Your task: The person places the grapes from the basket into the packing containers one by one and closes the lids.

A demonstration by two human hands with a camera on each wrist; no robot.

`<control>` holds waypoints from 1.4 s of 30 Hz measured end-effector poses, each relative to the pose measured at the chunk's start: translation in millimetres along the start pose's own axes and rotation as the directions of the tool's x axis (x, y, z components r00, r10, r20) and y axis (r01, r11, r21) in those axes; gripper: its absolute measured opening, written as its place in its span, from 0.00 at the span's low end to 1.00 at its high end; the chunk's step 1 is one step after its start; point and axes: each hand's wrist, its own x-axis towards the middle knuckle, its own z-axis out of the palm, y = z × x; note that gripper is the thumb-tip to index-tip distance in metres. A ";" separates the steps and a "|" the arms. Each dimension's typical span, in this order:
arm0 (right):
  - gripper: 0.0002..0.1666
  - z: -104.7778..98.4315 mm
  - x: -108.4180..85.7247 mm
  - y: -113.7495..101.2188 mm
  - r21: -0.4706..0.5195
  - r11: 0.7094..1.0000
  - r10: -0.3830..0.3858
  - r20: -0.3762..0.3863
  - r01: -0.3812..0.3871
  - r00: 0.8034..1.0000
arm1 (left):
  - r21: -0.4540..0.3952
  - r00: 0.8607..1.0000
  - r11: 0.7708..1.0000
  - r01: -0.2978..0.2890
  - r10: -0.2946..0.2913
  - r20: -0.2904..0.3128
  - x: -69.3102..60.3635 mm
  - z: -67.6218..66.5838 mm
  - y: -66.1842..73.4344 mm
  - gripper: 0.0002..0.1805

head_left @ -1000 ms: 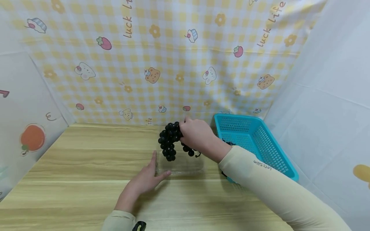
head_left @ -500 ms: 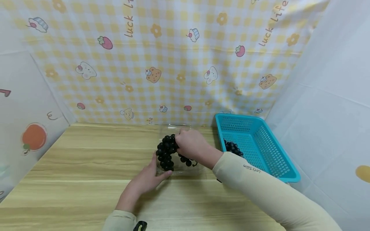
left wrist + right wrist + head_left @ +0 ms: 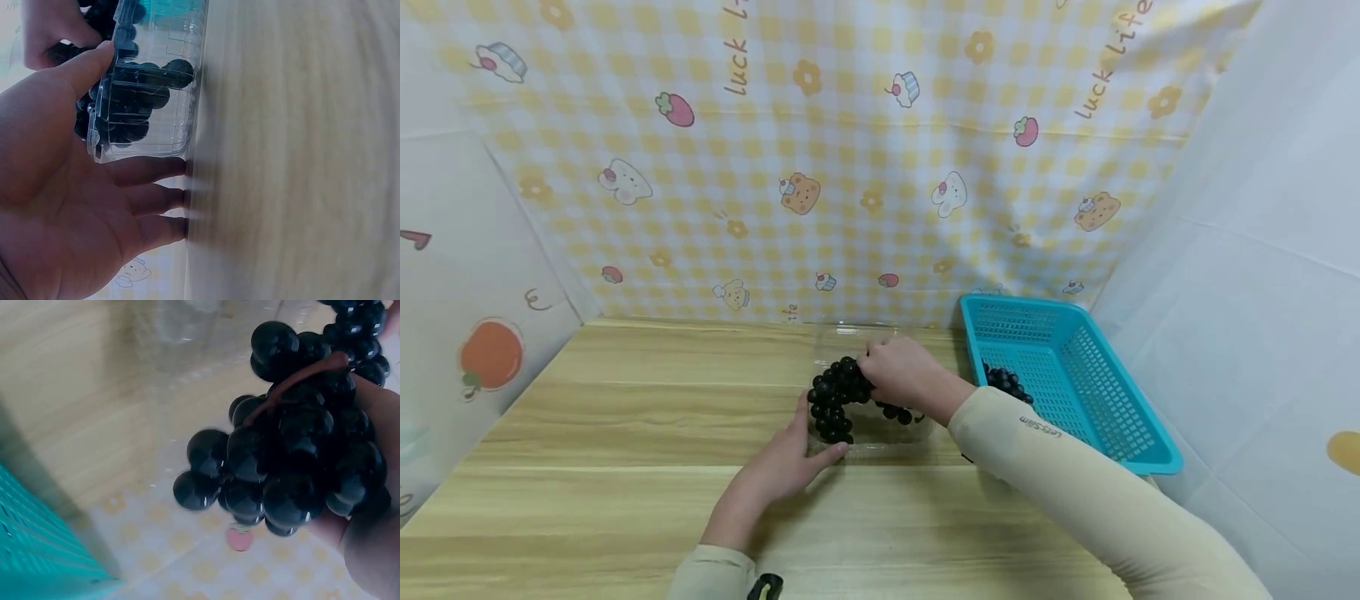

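My right hand [image 3: 901,371] grips dark grapes [image 3: 831,400] by their upper part. They hang down into a clear plastic container [image 3: 880,451]. In the right wrist view, a brown stem [image 3: 303,376] runs over the shiny grapes. My left hand [image 3: 778,467] is at the container's near left corner, its thumb laid on the rim and its fingers extended along the side. In the left wrist view, several fingertips [image 3: 178,229] touch the tabletop, and dark grapes show through the clear wall [image 3: 182,119]. Whether the grapes are one bunch or more, I cannot tell.
A turquoise plastic basket [image 3: 1120,379] stands to the right, with more dark grapes [image 3: 1006,383] at its left side. My right forearm crosses in front of it. Behind the wooden table [image 3: 625,433] hangs a yellow checked cloth [image 3: 850,150].
My right hand has lowered the grapes into the clear container, then shifted slightly right. Grapes in the basket have come into fuller view. My left hand has stayed at the container's corner.
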 end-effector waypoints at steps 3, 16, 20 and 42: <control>0.29 9.9 3.3 2.2 0.009 1.000 -0.014 0.013 0.014 1.000 | -0.001 1.000 1.000 0.002 -0.002 -0.001 -1.2 0.0 0.7 0.65; 0.35 31.9 9.3 -10.6 -0.023 0.999 -0.045 0.081 0.047 0.996 | -0.018 1.000 1.000 -0.006 0.006 -0.015 2.1 1.0 -0.8 0.62; 0.39 27.5 7.4 -8.9 0.009 1.000 0.001 0.135 -0.002 0.991 | -0.022 1.000 1.000 -0.003 0.002 -0.011 1.9 1.3 -1.8 0.62; 0.72 37.5 -5.8 -9.3 0.157 0.957 0.175 0.366 -0.246 0.914 | -0.012 1.000 1.000 0.026 -0.026 0.008 0.2 1.7 -2.4 0.64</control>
